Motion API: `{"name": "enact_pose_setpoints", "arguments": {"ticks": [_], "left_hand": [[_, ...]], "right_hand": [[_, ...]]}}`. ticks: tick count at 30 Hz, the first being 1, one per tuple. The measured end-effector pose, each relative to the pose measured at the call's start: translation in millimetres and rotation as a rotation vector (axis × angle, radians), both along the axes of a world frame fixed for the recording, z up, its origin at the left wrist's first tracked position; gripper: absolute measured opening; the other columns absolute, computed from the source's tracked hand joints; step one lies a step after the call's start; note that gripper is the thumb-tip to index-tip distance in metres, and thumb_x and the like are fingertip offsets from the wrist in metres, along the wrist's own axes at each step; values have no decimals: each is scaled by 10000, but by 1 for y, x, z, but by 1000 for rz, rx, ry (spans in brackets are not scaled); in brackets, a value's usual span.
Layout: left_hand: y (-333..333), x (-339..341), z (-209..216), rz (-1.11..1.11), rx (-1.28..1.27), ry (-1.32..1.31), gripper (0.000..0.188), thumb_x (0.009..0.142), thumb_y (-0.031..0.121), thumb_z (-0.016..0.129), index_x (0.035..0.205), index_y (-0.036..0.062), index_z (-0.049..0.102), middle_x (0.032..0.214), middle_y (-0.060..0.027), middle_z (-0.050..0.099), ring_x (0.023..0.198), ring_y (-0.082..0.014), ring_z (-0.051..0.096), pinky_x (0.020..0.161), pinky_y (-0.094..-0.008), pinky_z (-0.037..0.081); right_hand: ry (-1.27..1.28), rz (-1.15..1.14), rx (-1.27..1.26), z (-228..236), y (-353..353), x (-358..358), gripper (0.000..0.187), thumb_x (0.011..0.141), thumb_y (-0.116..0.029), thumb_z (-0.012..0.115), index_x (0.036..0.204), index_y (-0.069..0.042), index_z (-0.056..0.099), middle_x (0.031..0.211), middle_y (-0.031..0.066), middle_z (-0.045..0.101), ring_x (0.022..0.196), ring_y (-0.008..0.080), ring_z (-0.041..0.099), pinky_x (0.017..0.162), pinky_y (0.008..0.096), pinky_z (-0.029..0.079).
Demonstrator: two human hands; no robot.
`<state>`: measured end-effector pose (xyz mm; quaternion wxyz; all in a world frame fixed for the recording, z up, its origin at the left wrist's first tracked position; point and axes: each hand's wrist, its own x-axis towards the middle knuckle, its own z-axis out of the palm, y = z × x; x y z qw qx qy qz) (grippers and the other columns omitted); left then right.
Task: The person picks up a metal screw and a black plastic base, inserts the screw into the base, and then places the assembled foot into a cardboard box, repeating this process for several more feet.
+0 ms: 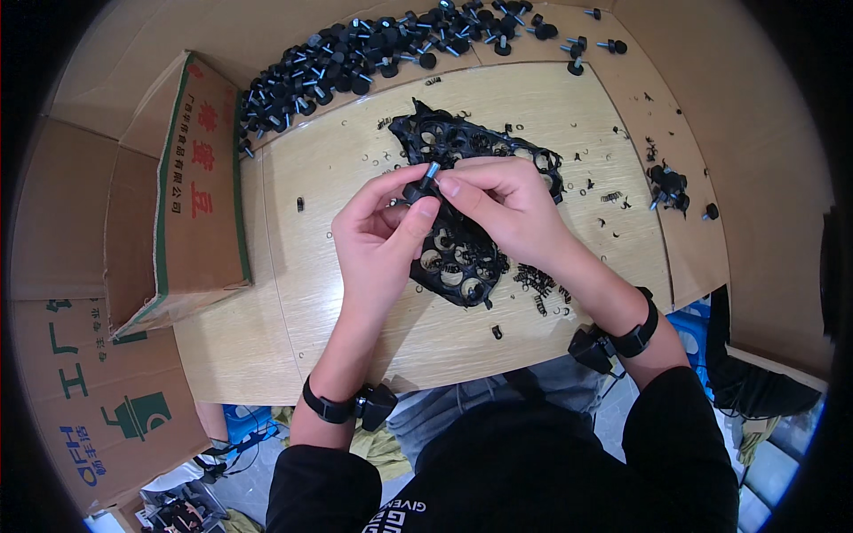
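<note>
Pinching a black-headed bolt [423,184] above the perforated black sheet [475,238], the left hand [378,235] has closed fingers; the right hand [511,209] bunches its own alongside, hold unclear. This piece seems unfinished; the bolt heap [333,64] beyond the sheet, unclear.

pale wood-grained table [311,258], brightly lit, bordered by brown cardboard walls [755,178]; grey floor [252,487] visible below the table's near edge.

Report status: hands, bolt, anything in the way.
Left hand gripping bolt, shank showing. Right hand close beside it, contact unclear. Holed black sheet beneath hands; nothing seen blocking.
</note>
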<state>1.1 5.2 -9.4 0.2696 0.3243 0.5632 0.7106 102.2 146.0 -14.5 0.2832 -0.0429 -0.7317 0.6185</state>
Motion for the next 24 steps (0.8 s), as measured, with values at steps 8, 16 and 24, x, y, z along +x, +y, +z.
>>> {"name": "enact_pose_setpoints", "arguments": {"ticks": [8, 16, 24], "left_hand": [[-1, 1, 0, 6, -39, 30, 325, 848, 16, 724, 1163, -11, 650, 856, 19, 613, 585, 4, 463, 496, -158, 338], [-1, -1, -3, -5, -27, 49, 330, 841, -23, 712, 1165, -17, 650, 933, -7, 611, 629, -2, 457, 540, -159, 349], [1, 1, -5, -13, 15, 96, 305, 837, -39, 709, 1134, -13, 640, 1021, -40, 614, 636, -8, 479, 547, -154, 375]], "right_hand": [[-57, 25, 4, 11, 1, 4, 203, 934, -161, 620, 925, 23, 705, 680, 44, 621, 603, 79, 491, 532, 255, 375], [-60, 29, -8, 10, 0, 4, 205, 935, -164, 626, 942, 25, 707, 677, 43, 626, 605, 72, 490, 532, 252, 377], [-55, 0, -38, 4, -2, 2, 211, 938, -175, 631, 968, 18, 713, 671, 29, 621, 604, 51, 476, 520, 244, 372]]}}
